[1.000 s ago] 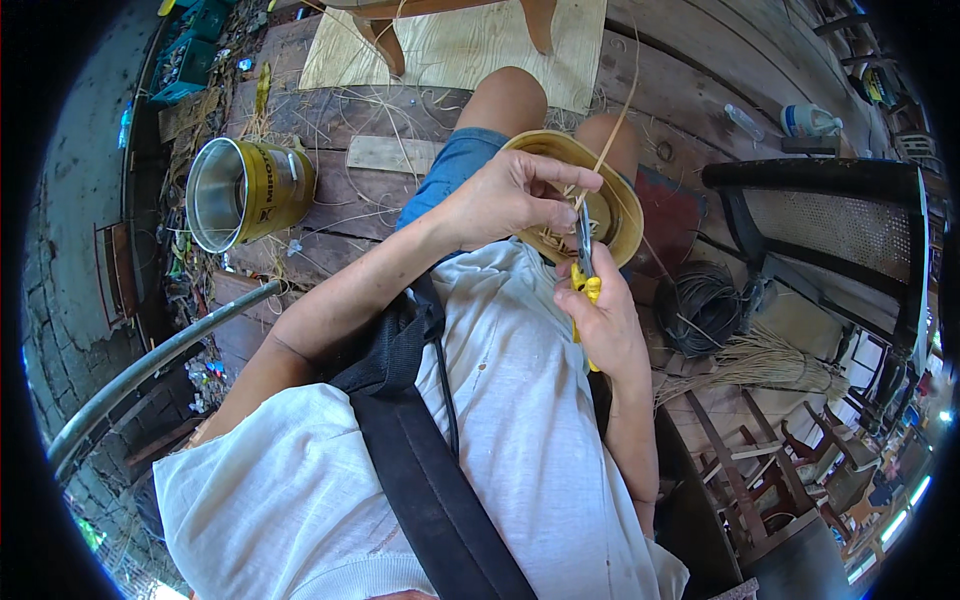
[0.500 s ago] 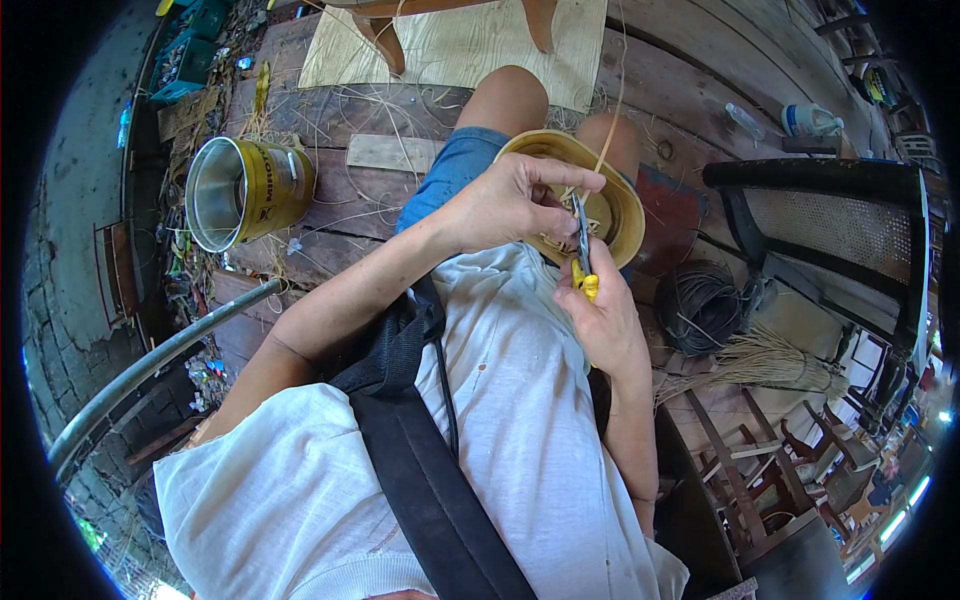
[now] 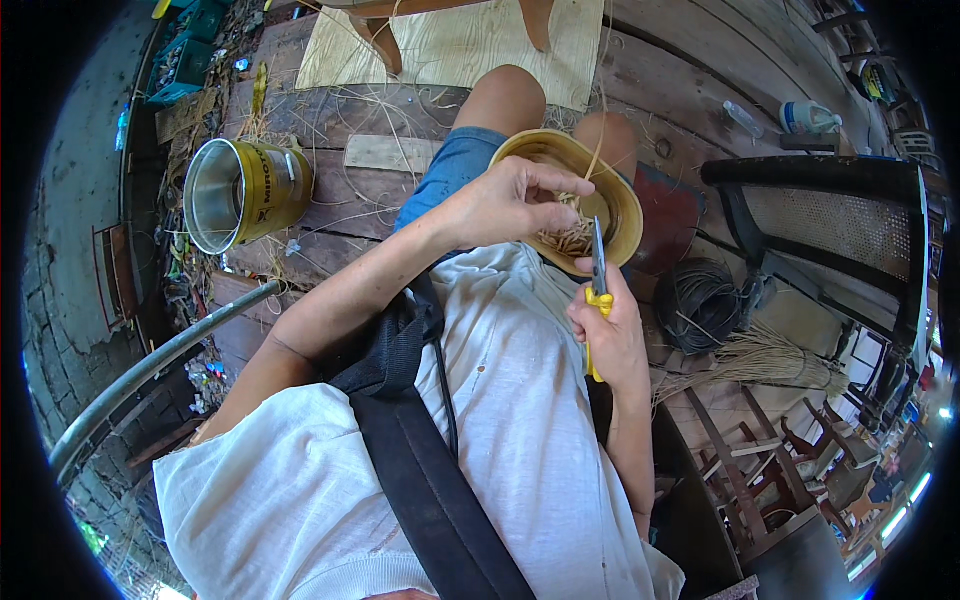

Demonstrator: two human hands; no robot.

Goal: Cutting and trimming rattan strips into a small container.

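My left hand [image 3: 505, 205] is above a yellowish tub [image 3: 630, 225] set between my knees. Its thumb and forefinger are drawn together near the lower end of a thin tan cane strand [image 3: 600, 140], which runs up and away past the far knee. In my right hand [image 3: 622, 335] are scissors [image 3: 598, 250] with yellow handles and grey blades. Their blades look closed and point away from me, over the near rim of the tub, apart from the strand. Short pale strand clippings [image 3: 568, 240] lie in the tub, partly hidden by the left hand.
A yellow metal bucket [image 3: 272, 188] lies on its side at left. At right are a dark chair frame with a woven panel [image 3: 835, 225], a black coil [image 3: 697, 305] and a bundle of cane strands [image 3: 780, 360]. A plywood sheet [image 3: 450, 50] lies under wooden legs ahead.
The scissors have moved away from the left hand, back toward me and slightly right. The left hand stays nearly in place at the strand.
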